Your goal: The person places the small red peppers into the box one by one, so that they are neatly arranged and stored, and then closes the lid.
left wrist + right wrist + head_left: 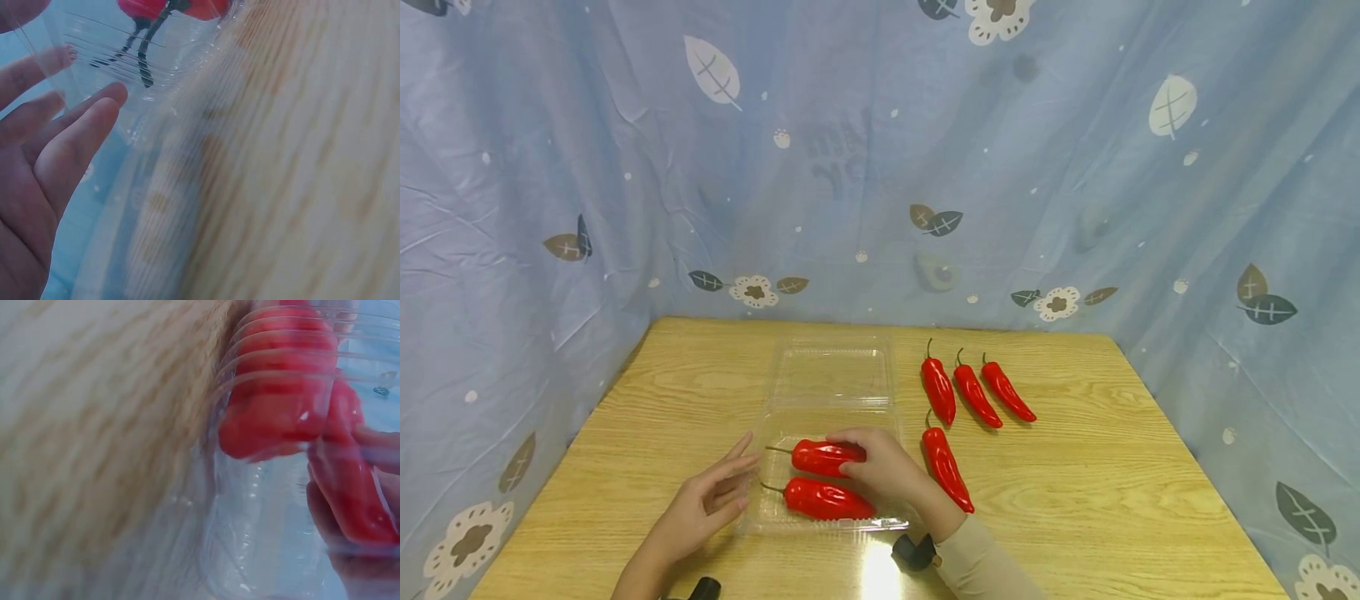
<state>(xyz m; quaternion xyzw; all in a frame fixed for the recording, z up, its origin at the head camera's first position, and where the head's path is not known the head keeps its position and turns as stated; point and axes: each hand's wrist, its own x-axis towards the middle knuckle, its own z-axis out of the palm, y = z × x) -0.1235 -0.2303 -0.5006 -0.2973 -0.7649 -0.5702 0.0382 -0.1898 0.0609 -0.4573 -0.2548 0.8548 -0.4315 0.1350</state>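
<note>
In the head view my right hand (887, 467) grips a red chili pepper (816, 457) inside a clear plastic clamshell box (887, 524). A second red pepper (827, 500) lies in the box on the near side, roughly parallel, both stems pointing left. From the right wrist, the held pepper (350, 494) shows between thumb and fingers, beside the other pepper (275, 415) behind the ribbed wall. My left hand (700, 504) is at the box's left side, fingers spread and loosely bent. In the left wrist view its fingertips (114, 94) are right by the clear wall, near the stems (145, 59).
The box's clear lid (831, 379) lies folded back toward the far side. To the right are more red peppers: three in a far row, including one (938, 392) nearest the lid, and one (947, 467) close to my right forearm. A patterned blue curtain (850, 167) surrounds the wooden table (1112, 500).
</note>
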